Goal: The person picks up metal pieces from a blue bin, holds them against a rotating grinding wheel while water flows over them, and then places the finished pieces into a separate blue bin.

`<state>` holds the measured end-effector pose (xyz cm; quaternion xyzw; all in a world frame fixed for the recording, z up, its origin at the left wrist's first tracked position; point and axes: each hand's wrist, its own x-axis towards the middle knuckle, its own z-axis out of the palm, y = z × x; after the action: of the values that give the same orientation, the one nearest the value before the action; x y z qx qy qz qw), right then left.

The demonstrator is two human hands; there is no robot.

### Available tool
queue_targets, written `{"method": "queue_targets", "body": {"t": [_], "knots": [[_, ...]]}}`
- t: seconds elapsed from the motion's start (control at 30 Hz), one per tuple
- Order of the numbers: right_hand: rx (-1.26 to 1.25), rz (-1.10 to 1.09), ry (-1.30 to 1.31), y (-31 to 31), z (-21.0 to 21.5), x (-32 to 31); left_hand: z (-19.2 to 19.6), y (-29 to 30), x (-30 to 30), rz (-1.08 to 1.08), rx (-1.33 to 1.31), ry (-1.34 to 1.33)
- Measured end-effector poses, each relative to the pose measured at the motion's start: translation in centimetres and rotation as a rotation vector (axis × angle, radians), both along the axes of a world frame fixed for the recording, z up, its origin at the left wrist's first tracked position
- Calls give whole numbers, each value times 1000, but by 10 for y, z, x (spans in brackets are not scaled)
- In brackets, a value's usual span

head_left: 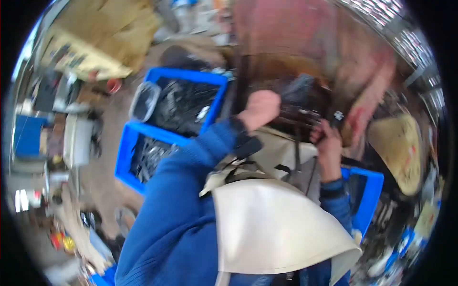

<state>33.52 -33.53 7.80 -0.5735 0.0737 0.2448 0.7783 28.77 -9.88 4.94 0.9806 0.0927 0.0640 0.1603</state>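
Note:
My left hand [261, 109] is curled into a fist in front of a dark, worn work surface [296, 107], beside the blue crates. What its fingers hold, if anything, is hidden. My right hand [328, 144] is raised at the right of the same surface, with fingers bent together. Whatever lies in its fingers is too blurred to name. A small black piece [338, 116] shows just beyond those fingertips. Between the two hands lie dark, shiny shapes that motion blur hides. A cream apron [281, 229] covers my front.
Two blue crates [125, 159] of dark, thin pieces stand at left, a clear tub [145, 101] on the farther one's edge. Another blue crate [369, 195] is by my right forearm. A reddish-brown panel [286, 26] rises ahead. A yellowish padded board [397, 150] lies far right.

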Motion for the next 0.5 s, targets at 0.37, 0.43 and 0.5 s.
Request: {"method": "queue_targets", "body": {"t": [0.37,0.43,0.5], "knots": [[450,-273,18,87,3,32,43,-53,14,-249,218,-195],[423,-283,21,82,5,38,50,-57,15,-303,214,-222],[374,-236,36,70,4,45,48,-53,13,-354,204,-235]]}}
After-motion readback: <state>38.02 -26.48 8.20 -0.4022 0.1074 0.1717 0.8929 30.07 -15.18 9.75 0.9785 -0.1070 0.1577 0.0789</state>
